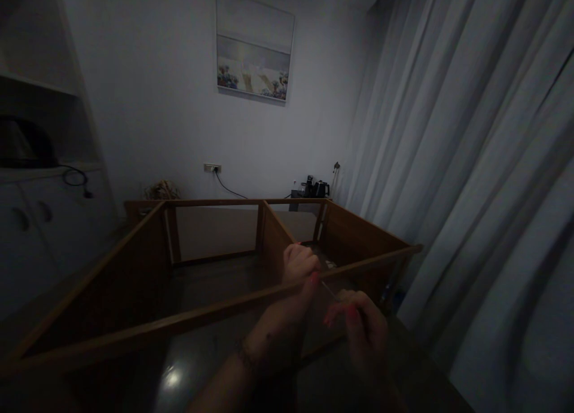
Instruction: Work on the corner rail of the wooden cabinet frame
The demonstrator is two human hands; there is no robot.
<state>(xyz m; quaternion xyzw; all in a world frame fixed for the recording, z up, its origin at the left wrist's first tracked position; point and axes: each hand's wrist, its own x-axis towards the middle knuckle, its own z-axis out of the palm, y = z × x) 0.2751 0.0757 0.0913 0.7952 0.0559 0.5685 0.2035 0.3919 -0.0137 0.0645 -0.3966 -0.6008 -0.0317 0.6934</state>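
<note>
Wooden frame [215, 308]: mid-brown, plain, darker brown on the inner panels. Left hand [299, 269] and right hand [361, 326]: nails red-pink. Left wrist has a dark band, pattern too dim to tell. Floor [197, 353]: dark, glossy. Curtain [470, 162] on the right: pale grey, plain. Far wall [156, 90]: grey-white. Picture [253, 45]: pale bands, blue and yellow patches at bottom. Cupboard [40, 233] on the left: off-white. Kettle [321, 189]: black.
</note>
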